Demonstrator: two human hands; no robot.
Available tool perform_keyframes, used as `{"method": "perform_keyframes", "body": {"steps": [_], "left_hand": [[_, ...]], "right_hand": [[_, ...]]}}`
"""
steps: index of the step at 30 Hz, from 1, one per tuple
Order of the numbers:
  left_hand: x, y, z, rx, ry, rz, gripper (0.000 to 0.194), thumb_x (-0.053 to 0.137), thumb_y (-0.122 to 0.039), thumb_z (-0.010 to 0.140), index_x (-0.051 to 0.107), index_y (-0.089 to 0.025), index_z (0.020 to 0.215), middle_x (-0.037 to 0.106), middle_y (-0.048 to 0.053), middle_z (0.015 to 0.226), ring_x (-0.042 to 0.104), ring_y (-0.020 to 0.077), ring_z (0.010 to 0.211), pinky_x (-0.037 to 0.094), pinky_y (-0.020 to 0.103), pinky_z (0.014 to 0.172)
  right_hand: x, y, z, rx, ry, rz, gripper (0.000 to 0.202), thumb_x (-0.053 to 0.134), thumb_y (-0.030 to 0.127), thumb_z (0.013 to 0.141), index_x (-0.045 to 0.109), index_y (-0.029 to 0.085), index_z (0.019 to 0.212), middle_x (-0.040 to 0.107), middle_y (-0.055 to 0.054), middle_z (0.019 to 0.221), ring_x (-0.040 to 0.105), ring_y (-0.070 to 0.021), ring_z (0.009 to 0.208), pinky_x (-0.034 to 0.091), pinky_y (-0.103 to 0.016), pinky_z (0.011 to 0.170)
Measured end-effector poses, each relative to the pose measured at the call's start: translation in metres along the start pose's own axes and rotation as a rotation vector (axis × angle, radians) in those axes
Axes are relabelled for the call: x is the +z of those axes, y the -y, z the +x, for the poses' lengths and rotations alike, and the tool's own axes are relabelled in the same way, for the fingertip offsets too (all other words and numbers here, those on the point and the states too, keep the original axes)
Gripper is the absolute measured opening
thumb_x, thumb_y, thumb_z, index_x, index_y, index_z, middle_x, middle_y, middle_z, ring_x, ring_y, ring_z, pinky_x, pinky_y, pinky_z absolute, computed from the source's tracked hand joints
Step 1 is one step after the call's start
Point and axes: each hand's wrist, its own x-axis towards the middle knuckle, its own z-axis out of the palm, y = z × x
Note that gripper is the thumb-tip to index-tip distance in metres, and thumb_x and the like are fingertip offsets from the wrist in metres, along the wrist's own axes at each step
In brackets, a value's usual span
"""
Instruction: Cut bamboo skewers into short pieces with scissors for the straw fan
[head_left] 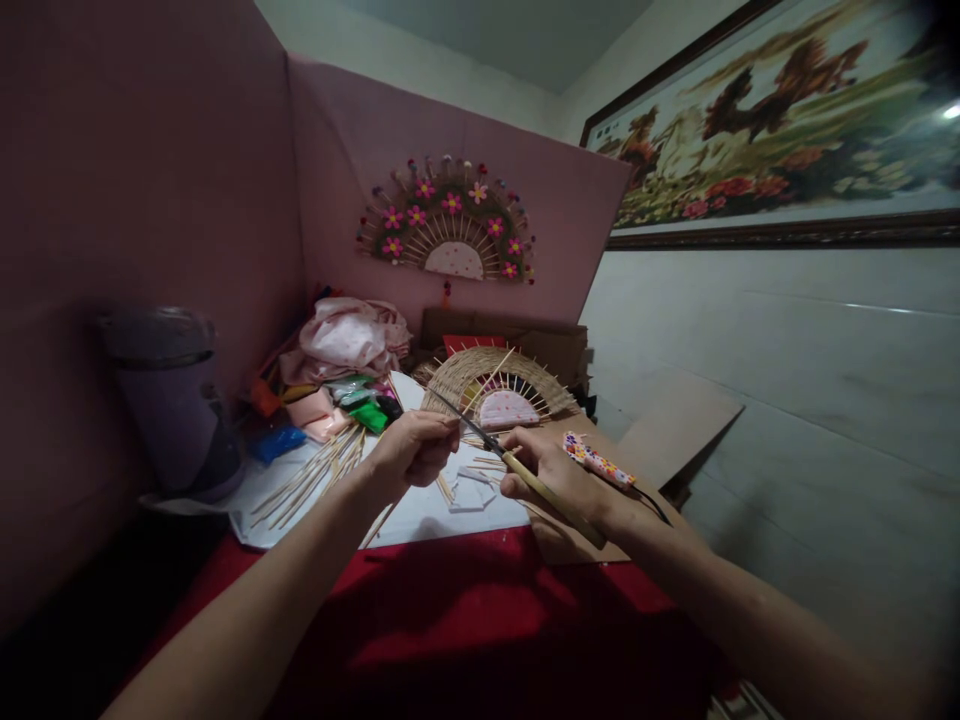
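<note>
My left hand (420, 447) is closed in a pinch on a thin wooden stick (491, 376), which slants up and to the right. My right hand (553, 472) grips scissors (551, 495) by their yellowish handle. Their dark blades point up and left and cross the stick just beside my left fingertips; whether they touch it I cannot tell. Behind both hands a fan-shaped piece (457, 376) leans upright, with woven tan cord over radiating sticks and a pale spotted half-circle (510, 408) at its base.
More sticks (311, 478) lie on white paper (420, 530) at left, near colored clay packets (367, 415) and bunched pink cloth (349, 335). A purple cylinder (176, 410) stands far left. A floral corded tool (598, 462) rests on cardboard (577, 548). A flowered fan (450, 215) hangs behind.
</note>
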Motion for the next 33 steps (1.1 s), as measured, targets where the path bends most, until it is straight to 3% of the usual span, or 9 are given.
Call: {"method": "perform_keyframes", "body": {"steps": [7,16,18,21,24,27,33], "left_hand": [[-0.004,0.0,-0.003,-0.118,0.163,-0.144,0.028,0.052,-0.03,0.077,0.045,-0.014,0.055,0.018,-0.009,0.042,0.009,0.0014,0.034,0.012,0.012,0.029],[-0.004,0.001,-0.002,-0.108,0.142,-0.099,0.025,0.051,-0.032,0.077,0.047,-0.015,0.058,0.017,-0.01,0.042,0.008,0.0022,0.034,0.011,0.014,0.03],[-0.001,0.003,0.0,-0.058,0.083,-0.036,0.023,0.053,-0.031,0.074,0.047,-0.016,0.058,0.018,-0.01,0.042,0.008,0.0026,0.035,0.008,0.015,0.031],[0.006,0.007,0.003,0.122,-0.141,0.195,0.022,0.053,-0.029,0.072,0.047,-0.016,0.056,0.022,-0.009,0.041,0.013,0.0035,0.035,0.008,0.018,0.034],[0.015,0.012,0.002,0.376,-0.36,0.503,0.026,0.048,-0.03,0.075,0.049,-0.016,0.053,0.034,-0.005,0.044,0.028,0.0063,0.041,0.02,0.02,0.041],[0.02,0.016,-0.003,0.574,-0.486,0.825,0.031,0.044,-0.03,0.08,0.048,-0.017,0.053,0.044,-0.002,0.05,0.038,0.0096,0.05,0.026,0.023,0.051],[0.023,0.022,-0.006,0.626,-0.652,1.487,0.029,0.036,-0.025,0.087,0.054,-0.018,0.066,0.055,0.004,0.057,0.045,0.014,0.052,0.022,0.027,0.055]], "right_hand": [[0.003,0.007,-0.006,-0.024,-0.011,-0.016,0.038,0.068,0.045,0.068,0.049,0.02,0.09,0.055,0.002,0.07,0.052,-0.0149,0.066,0.039,-0.026,0.061],[0.008,0.0,-0.008,-0.051,-0.096,-0.07,0.036,0.068,0.047,0.068,0.051,0.021,0.085,0.054,0.003,0.07,0.05,-0.0139,0.064,0.038,-0.025,0.058],[0.008,0.001,-0.008,-0.042,-0.102,-0.073,0.038,0.069,0.049,0.067,0.052,0.02,0.085,0.055,0.002,0.072,0.05,-0.0143,0.066,0.038,-0.025,0.06],[0.007,0.004,-0.008,0.017,-0.08,-0.043,0.042,0.066,0.054,0.066,0.052,0.018,0.084,0.057,0.0,0.074,0.051,-0.0155,0.068,0.039,-0.026,0.061],[0.008,0.007,-0.01,0.063,-0.063,0.001,0.048,0.064,0.06,0.066,0.052,0.017,0.084,0.057,-0.002,0.074,0.05,-0.0154,0.066,0.038,-0.027,0.059],[0.012,0.009,-0.011,0.077,-0.069,0.009,0.051,0.063,0.062,0.065,0.051,0.017,0.085,0.055,-0.001,0.071,0.046,-0.0138,0.062,0.036,-0.026,0.056],[0.017,0.008,-0.012,0.091,-0.109,-0.075,0.047,0.062,0.061,0.068,0.052,0.018,0.084,0.057,-0.002,0.075,0.048,-0.015,0.066,0.038,-0.027,0.06]]}}
